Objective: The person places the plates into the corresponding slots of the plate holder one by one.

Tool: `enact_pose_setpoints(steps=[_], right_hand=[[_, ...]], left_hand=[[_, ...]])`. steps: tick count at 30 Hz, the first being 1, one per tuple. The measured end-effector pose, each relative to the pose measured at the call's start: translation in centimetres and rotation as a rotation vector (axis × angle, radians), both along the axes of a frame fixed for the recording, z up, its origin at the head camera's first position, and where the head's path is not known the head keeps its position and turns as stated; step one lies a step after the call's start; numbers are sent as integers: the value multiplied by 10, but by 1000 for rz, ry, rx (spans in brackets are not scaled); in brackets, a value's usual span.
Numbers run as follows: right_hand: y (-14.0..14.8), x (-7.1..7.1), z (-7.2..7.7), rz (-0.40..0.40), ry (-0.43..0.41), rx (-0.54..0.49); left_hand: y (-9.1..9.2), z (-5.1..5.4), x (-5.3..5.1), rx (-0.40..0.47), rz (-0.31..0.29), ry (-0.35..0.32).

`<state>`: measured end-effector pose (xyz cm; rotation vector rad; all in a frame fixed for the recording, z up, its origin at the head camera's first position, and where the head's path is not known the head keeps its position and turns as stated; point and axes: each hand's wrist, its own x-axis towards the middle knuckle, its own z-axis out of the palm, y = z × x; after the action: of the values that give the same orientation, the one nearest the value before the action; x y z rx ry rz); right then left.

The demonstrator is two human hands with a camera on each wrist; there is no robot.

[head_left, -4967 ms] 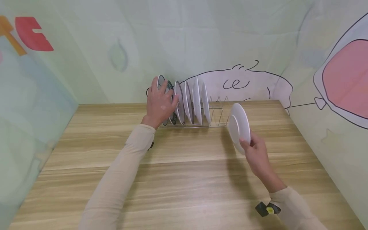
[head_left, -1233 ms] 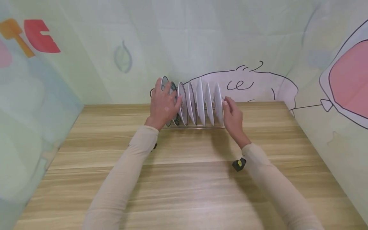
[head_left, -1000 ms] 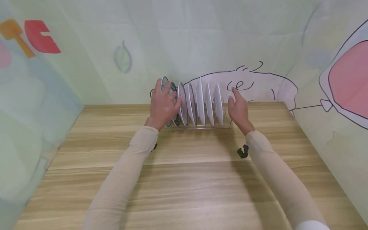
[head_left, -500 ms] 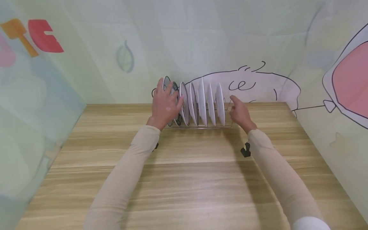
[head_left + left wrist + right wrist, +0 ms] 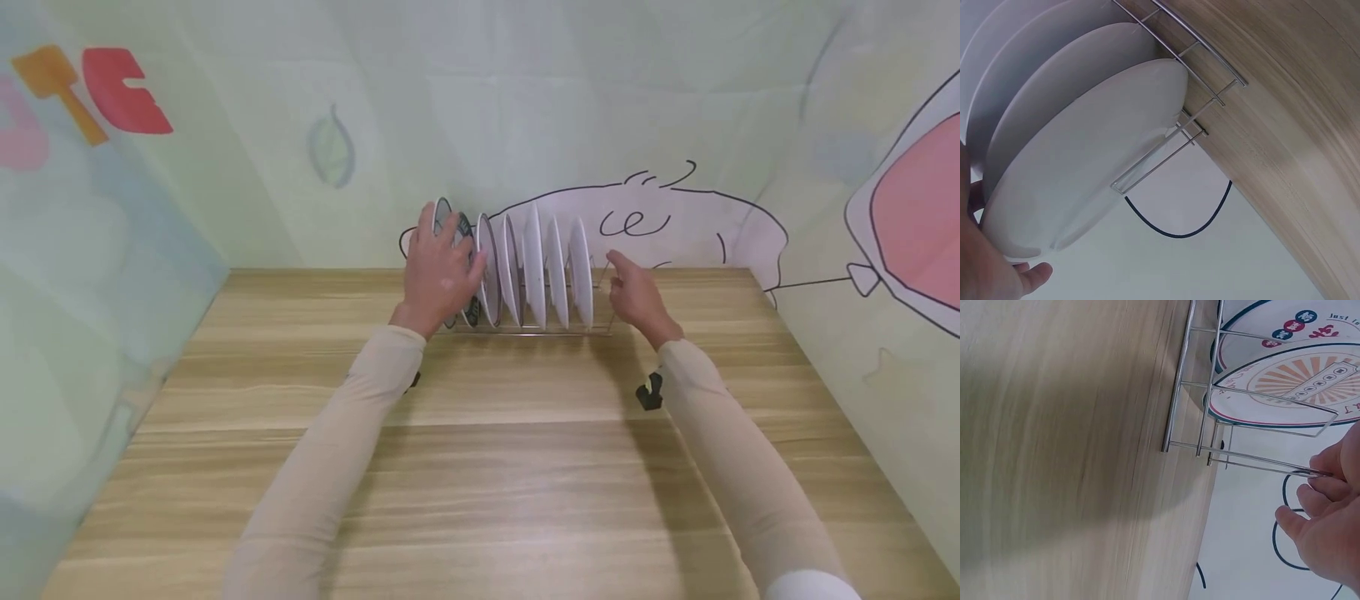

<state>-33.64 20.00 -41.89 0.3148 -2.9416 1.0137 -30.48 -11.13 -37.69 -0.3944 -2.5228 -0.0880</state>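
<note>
A wire dish rack (image 5: 525, 335) stands at the back of the table, holding several upright plates (image 5: 581, 275) in a row. My left hand (image 5: 444, 275) spreads over the leftmost plates, its fingers bent over their top rims. From the left wrist, the outermost plate (image 5: 1085, 150) shows its plain white underside, with the fingers curled round its edge. My right hand (image 5: 637, 296) pinches the rack's right end wire. In the right wrist view, the right hand (image 5: 1329, 531) has its fingertips on that wire loop, beside a plate (image 5: 1272, 381) with a printed, coloured-rim face.
The wood-grain table (image 5: 510, 467) stretches in front of the rack. A printed cloth backdrop (image 5: 480, 125) rises right behind the rack and also along both sides. Each forearm wears a beige sleeve (image 5: 315, 467), and black camera mounts (image 5: 649, 392) sit at the wrists.
The right hand brought a white plate to the rack and stood it at the row's right end. It let go, moved right and took hold of the end wire. The left hand stayed on the plates.
</note>
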Motion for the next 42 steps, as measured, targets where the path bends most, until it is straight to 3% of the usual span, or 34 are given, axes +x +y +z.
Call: enact_pose_setpoints(steps=[7,17,26,37,42], right_hand=[[12,0,0,-9,-22,-12],[23,-6,-3,50,-30,-68],[26,-5,-8,65,29,-116],[33,7,-13,51,66,-92],[34,19,-17,35,61,-116]], left_hand=[[11,1,1,10,-16,-11],[17,0,-1,-1,-12,0],[17,1,-2,-19,6,-37],[14,4,-4,-21,12,-109],[13,3,-5,-31,-4,-106]])
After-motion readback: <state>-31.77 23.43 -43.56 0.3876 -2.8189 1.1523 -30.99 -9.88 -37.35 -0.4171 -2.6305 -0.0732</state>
